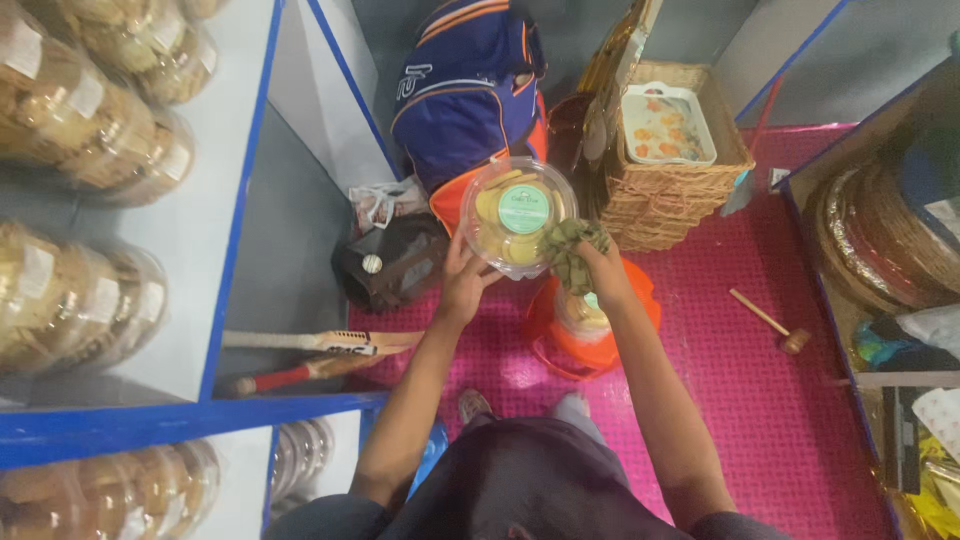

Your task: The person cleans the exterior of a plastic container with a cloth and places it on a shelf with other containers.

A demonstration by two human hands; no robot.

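Here the left hand [462,285] grips the tub [517,215] at seven o'clock; right hand [600,268] pinches the cloth [572,245], best wiping gently.

open pink floor mat [760,400] to the right, only a small wooden mallet [768,322] on it. ahead, a wicker basket [665,205], a blue bag [468,90] and an orange bucket [590,340] crowd the way; a shelf [215,230] walls the left.
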